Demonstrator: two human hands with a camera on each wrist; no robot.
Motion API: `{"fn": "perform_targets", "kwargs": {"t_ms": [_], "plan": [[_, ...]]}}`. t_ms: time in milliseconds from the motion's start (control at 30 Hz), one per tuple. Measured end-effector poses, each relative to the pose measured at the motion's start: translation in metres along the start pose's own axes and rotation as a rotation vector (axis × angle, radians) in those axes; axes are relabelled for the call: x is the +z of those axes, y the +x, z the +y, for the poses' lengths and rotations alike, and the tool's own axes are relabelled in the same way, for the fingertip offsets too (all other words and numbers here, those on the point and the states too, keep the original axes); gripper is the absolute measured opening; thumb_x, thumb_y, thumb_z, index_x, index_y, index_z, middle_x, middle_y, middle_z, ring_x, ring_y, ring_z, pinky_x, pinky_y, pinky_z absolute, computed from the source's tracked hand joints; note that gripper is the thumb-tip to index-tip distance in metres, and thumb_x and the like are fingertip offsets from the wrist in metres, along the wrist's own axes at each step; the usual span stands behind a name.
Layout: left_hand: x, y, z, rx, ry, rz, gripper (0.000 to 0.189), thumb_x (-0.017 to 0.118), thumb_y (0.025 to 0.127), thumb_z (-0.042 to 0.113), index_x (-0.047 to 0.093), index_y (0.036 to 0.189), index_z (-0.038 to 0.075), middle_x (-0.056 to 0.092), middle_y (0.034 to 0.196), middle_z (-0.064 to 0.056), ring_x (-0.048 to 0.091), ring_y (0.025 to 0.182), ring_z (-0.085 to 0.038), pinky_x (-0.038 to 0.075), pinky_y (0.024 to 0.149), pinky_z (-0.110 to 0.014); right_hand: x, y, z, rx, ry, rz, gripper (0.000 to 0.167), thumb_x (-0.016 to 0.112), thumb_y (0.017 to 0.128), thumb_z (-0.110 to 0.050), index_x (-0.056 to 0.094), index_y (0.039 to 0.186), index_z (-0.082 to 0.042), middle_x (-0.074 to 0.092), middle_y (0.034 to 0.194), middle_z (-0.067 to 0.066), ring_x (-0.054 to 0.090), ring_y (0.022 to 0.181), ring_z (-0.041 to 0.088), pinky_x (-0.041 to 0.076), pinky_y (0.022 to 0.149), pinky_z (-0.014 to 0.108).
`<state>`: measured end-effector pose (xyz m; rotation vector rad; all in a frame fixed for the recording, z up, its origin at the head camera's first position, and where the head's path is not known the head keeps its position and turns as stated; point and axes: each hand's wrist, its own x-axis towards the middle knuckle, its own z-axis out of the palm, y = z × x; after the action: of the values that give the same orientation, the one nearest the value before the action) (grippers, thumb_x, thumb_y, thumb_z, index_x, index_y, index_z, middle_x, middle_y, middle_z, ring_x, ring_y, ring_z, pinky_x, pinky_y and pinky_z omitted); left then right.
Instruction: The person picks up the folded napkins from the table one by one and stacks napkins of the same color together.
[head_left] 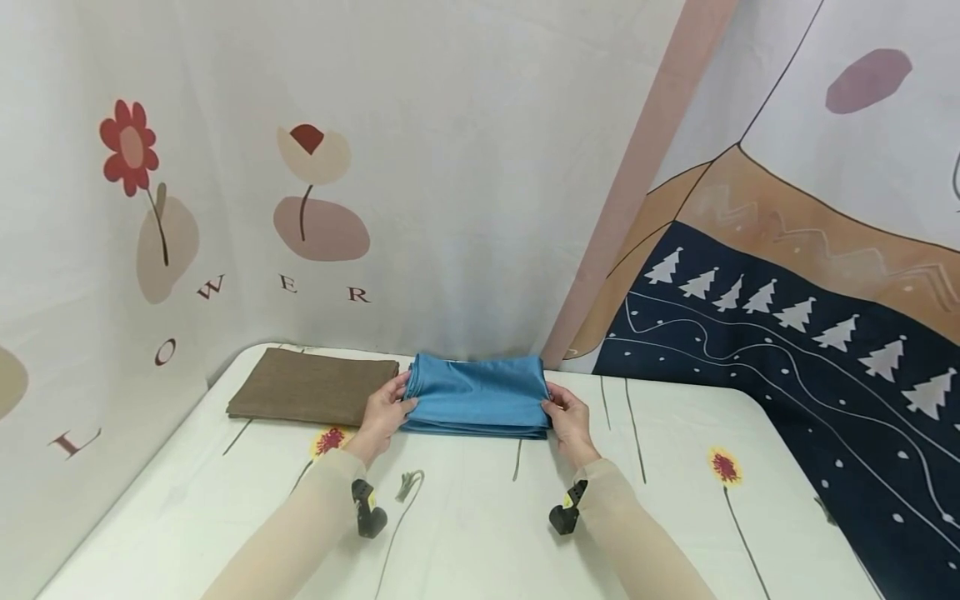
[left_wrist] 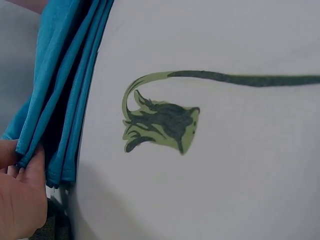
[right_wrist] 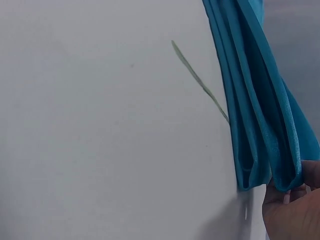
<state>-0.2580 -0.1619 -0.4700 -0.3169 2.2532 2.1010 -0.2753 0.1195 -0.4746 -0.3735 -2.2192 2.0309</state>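
A blue cloth (head_left: 480,396), folded into a layered rectangle, lies at the back middle of the table. My left hand (head_left: 385,414) pinches its left end between thumb and fingers. At the opposite end my right hand (head_left: 567,420) pinches the upper layers the same way. In the left wrist view, stacked folds of the blue cloth (left_wrist: 65,90) hang beside the left hand (left_wrist: 22,200), whose thumb is on top. The right wrist view shows the cloth's looped folds (right_wrist: 255,115), with the right hand (right_wrist: 295,212) gripping the upper ones and lower layers resting beneath.
A folded brown cloth (head_left: 311,387) lies just left of the blue one, close by the left hand. The white tablecloth (head_left: 465,533) has printed flowers. A pale curtain (head_left: 450,167) rises behind the table, and a dark blue patterned one (head_left: 750,350) hangs at the right.
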Motion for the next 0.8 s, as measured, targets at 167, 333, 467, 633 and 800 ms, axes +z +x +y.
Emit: {"fn": "perform_targets", "kwargs": {"t_ms": [167,333,467,633,800], "plan": [[0.0016,0.0004,-0.0014,-0.004,0.018,0.027,0.053,0.049,0.092,-0.005,0.038,0.142,0.007,0.044,0.138,-0.023,0.041,0.129,-0.036,0.038,0.103,-0.053,0.0017,0.0014,0.0027,0.0,-0.011,0.003,0.035,0.056,0.086,0.007,0.06,0.121,0.004,0.058,0.095,0.009,0.047,0.087,0.016,0.041,0.067,0.017],[0.004,0.0012,-0.0037,-0.014,0.045,0.067,0.052,0.051,0.091,-0.006,0.04,0.141,0.006,0.046,0.137,-0.023,0.039,0.13,-0.036,0.039,0.103,-0.05,0.0025,0.0021,0.0069,0.007,-0.028,0.003,0.034,0.056,0.087,0.007,0.06,0.121,0.004,0.059,0.099,0.011,0.048,0.089,0.017,0.041,0.068,0.017],[0.0053,0.0017,-0.0046,-0.003,0.075,0.098,0.051,0.052,0.09,-0.006,0.041,0.14,0.004,0.049,0.134,-0.025,0.041,0.13,-0.036,0.036,0.106,-0.047,0.0024,0.0006,0.0079,0.018,-0.051,-0.002,0.034,0.055,0.088,0.006,0.06,0.121,0.003,0.059,0.103,0.014,0.048,0.092,0.019,0.042,0.072,0.019],[0.0058,0.0012,-0.0031,0.014,0.138,0.124,0.049,0.054,0.09,-0.003,0.044,0.137,0.0,0.05,0.133,-0.027,0.044,0.127,-0.036,0.035,0.107,-0.047,0.0018,-0.0004,0.0075,0.022,-0.078,-0.011,0.035,0.055,0.089,0.005,0.06,0.123,0.001,0.059,0.107,0.015,0.049,0.094,0.02,0.043,0.075,0.021],[0.0086,-0.0011,-0.0011,0.038,0.252,0.175,0.045,0.057,0.089,-0.001,0.049,0.134,-0.001,0.054,0.129,-0.025,0.051,0.121,-0.036,0.04,0.102,-0.046,0.0011,-0.0014,0.0077,0.016,-0.096,-0.019,0.035,0.055,0.089,0.005,0.059,0.124,0.002,0.059,0.109,0.016,0.049,0.096,0.021,0.044,0.075,0.021]]}}
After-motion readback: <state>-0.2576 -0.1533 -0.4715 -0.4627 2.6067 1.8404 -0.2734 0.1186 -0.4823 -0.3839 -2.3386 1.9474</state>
